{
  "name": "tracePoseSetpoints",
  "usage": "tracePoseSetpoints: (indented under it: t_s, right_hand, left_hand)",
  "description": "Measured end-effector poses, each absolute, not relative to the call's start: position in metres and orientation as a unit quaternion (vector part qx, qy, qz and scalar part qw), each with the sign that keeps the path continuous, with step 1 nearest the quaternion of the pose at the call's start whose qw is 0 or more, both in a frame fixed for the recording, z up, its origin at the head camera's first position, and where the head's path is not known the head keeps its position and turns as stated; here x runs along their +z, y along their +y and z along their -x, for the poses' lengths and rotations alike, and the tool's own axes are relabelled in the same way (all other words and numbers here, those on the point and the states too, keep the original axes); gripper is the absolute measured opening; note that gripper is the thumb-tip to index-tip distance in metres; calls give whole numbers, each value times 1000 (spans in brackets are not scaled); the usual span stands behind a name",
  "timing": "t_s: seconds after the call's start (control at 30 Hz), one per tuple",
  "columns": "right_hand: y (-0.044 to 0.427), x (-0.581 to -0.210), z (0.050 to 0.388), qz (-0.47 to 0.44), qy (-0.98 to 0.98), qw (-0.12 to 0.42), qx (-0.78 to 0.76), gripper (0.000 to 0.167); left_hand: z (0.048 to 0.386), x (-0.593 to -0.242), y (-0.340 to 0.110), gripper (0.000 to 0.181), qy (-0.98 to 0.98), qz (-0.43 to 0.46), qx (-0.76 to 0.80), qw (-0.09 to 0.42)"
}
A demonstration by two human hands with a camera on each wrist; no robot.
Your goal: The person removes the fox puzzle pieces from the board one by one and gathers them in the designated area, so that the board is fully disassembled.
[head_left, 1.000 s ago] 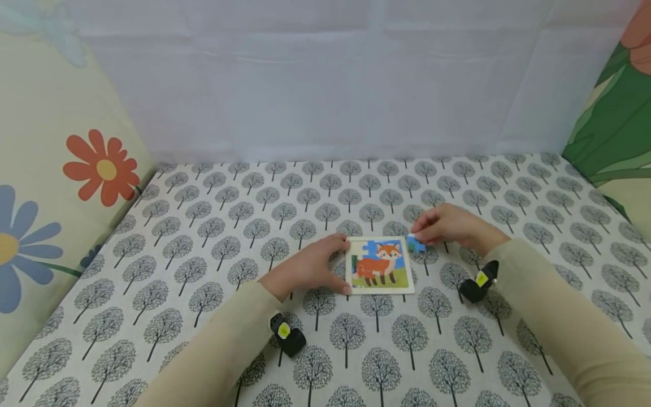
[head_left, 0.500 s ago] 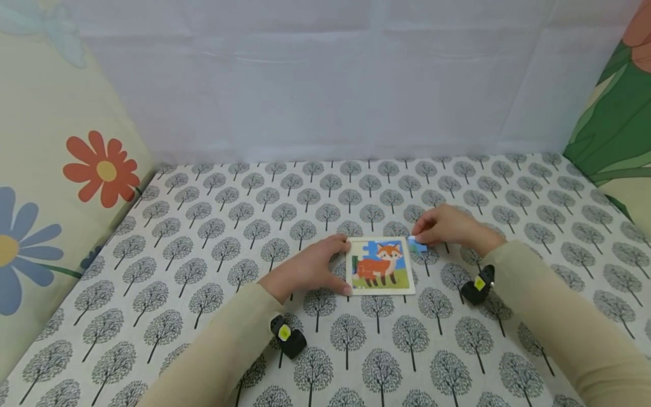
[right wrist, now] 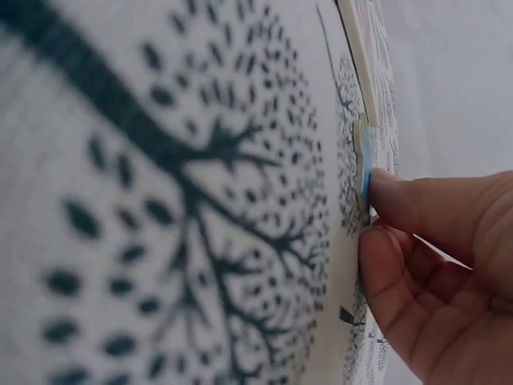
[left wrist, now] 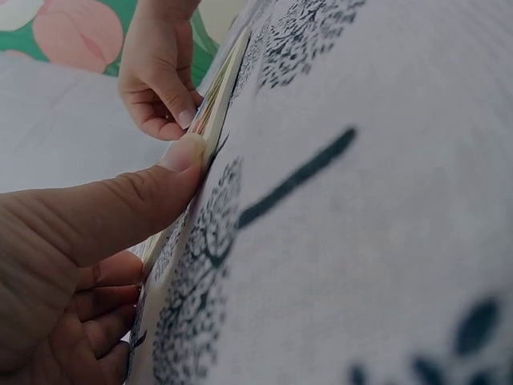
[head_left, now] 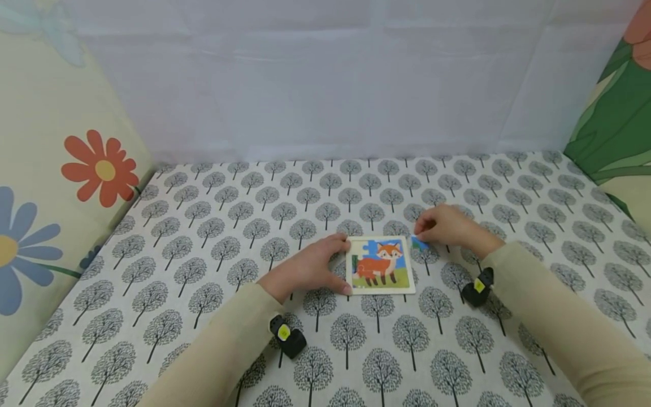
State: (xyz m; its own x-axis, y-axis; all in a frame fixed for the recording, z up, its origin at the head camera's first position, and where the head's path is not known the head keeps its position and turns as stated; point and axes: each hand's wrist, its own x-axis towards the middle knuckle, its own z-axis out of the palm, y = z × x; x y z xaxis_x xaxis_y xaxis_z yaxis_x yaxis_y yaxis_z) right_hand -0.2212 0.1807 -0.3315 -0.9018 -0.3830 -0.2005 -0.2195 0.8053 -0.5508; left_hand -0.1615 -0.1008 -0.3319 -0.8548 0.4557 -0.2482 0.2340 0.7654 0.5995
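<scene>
A small square jigsaw puzzle [head_left: 382,265] with a white frame and a fox picture lies flat on the cloth. Its upper left corner shows a pale patch. At its left side my left hand [head_left: 311,267] holds the frame, thumb near the lower corner and fingers at the upper one. Just right of the frame, my right hand [head_left: 447,227] pinches a blue and green puzzle piece [head_left: 419,243]. The right wrist view shows the thumb on the face of the piece [right wrist: 365,156], low over the cloth; the far fingers are partly hidden.
A cloth [head_left: 376,339] printed with grey trees covers the table. White fabric [head_left: 325,79] rises behind it, with flower-printed panels [head_left: 96,113] on both sides. Each wrist carries a black camera [head_left: 289,336].
The puzzle piece has turned slightly in my right fingers and shifted a little to the right. My left hand and the framed puzzle stay in place.
</scene>
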Motion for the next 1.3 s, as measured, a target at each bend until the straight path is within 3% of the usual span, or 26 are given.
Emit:
tracePoseSetpoints:
  t_s: [0.5, 0.77, 1.3]
  right_hand:
    - [164, -315, 218, 156, 926, 124, -321, 19]
    - [148, -314, 216, 179, 903, 138, -364, 20]
    - [122, -325, 227, 249, 892, 225, -303, 23]
  left_hand:
    - [161, -332, -101, 88, 920, -185, 287, 192]
    - [161, -333, -103, 89, 919, -193, 285, 192]
    - [160, -338, -109, 96, 906, -220, 302, 200]
